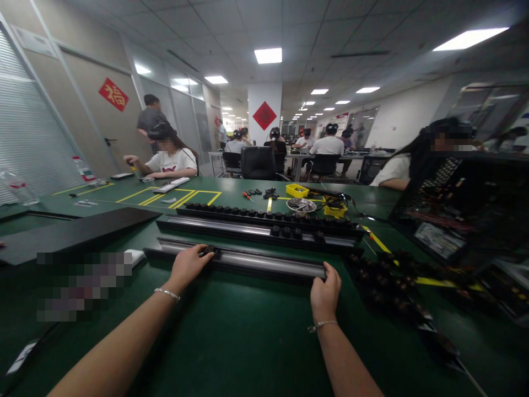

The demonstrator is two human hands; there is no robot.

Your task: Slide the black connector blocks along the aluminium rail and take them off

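The left hand [188,270] has its fingers pinched around a small black part [212,251] at the near rail [264,264], toward that rail's left end; the fingertips partly cover the part, so its seating cannot be told. The right hand [325,289] grips the rail's right end, thumb and fingers closed on its edge. In front of the rail's long edge, a broad stretch of green counter [231,336] gives room. Behind, only a narrow gap parts it from the second rail [223,226], which carries several black parts; a third row [248,213] sits close beyond. Past the right hand, a dark pile [384,281] crowds the counter, its pieces merging in shadow. An open computer case [438,204] partly hides a seated co-worker [394,172]. At left, a black panel [82,234] is cut off by the frame; below it, a pixelated patch [85,286] masks whatever lies there.
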